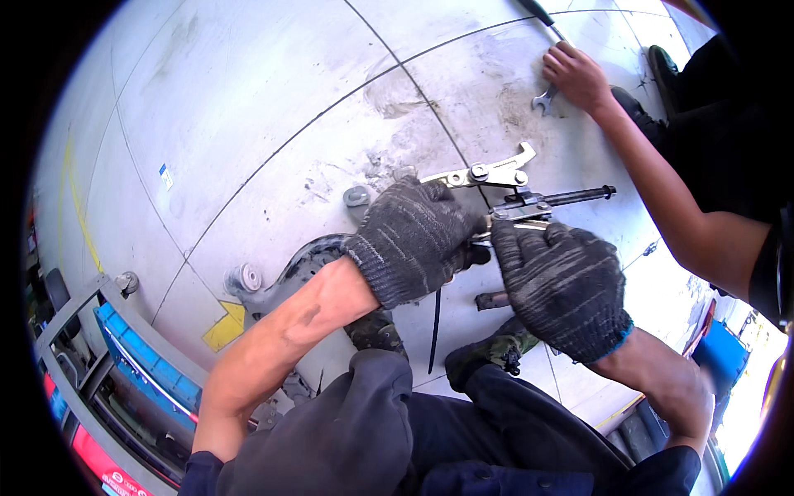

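A jaw puller (496,175) with pale metal jaws and a dark threaded spindle (579,197) is between my two hands, above the floor. My left hand (413,236), in a dark knitted glove, is closed around the puller's left side; the fingertips are partly hidden. From the right, my right hand (566,289), gloved alike, pinches the puller just below its crossbar. One jaw points away from me, its hooked tip to the right. Beneath my left hand lies a dark curved metal arm (310,256) with a round bushing (242,279) at its left end.
At the upper right, a co-worker's bare hand (575,74) holds a black-handled tool (538,11), with an open-ended wrench (543,100) below it. A cart with blue trays (149,355) stands at left. A blue box (724,355) is at right. Yellow markings (225,326) cross the pale floor.
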The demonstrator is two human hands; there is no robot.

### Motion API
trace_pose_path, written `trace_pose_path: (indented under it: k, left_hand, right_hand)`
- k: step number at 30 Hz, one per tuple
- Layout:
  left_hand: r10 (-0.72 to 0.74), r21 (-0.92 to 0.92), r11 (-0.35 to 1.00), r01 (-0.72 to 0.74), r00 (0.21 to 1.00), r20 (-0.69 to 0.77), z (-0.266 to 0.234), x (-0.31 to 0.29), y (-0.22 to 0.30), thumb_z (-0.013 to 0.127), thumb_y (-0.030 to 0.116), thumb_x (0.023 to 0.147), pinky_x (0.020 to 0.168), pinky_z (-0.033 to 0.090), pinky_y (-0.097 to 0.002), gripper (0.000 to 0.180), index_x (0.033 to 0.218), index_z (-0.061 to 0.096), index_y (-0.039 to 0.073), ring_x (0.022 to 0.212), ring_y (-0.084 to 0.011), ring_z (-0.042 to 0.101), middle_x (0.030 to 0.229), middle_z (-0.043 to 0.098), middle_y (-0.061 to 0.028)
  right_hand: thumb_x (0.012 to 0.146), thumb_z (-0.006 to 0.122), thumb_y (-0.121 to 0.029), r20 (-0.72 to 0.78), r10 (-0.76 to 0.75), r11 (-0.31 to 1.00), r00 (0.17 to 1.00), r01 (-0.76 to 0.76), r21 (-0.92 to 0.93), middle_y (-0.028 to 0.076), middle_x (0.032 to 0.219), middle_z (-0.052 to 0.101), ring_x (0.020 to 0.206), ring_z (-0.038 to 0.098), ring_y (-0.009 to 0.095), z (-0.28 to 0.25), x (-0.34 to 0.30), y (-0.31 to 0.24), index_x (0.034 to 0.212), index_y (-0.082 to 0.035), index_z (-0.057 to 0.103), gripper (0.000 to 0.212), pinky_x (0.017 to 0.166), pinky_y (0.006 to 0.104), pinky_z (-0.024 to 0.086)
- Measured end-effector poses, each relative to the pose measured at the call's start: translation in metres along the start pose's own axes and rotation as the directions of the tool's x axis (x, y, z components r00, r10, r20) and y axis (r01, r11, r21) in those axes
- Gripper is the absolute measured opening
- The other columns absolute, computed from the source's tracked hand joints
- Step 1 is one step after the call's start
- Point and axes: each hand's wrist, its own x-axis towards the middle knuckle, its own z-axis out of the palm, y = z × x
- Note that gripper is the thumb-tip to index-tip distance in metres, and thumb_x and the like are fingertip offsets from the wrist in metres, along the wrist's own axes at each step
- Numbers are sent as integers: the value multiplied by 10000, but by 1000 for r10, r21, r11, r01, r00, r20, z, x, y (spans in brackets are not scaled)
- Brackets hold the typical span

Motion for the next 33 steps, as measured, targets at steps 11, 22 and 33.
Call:
trace_pose_path:
  k: [11, 22, 33]
  left_hand:
    - [332, 123, 938, -324, 942, -48, -29, 9, 29, 706, 193, 740, 667, 502, -452, 89, 814, 695, 144, 787, -283, 651, 692, 624, -76]
    - [-433, 125, 888, 442, 897, -91, -42, -23, -55, 665, 298, 941, 930, 540, -394, 372, 1216, 687, 48, 1033, -303, 697, 1121, 719, -166]
    - [-266, 230, 935, 270, 963, -50, 5, -50, -48, 723, 273, 893, 846, 533, -437, 320, 1103, 705, 32, 970, -363, 678, 1034, 690, -192]
  right_hand:
    - [807, 715, -192, -132, -4, 984, 991, -20, -179, 164, 944, 719, 792, 692, 299, -37, -28, -12, 1145, 5, 701, 391, 650, 437, 550]
    - [833, 816, -210, 107, 327, 646, 939, -304, 700, 150, 1067, 736, 995, 721, 281, 24, 2, 28, 1290, -60, 653, 508, 869, 385, 578]
    - [941, 675, -274, 35, 284, 605, 958, -207, 768, 170, 959, 716, 886, 698, 353, 130, 17, -37, 1196, -51, 669, 339, 771, 428, 554]
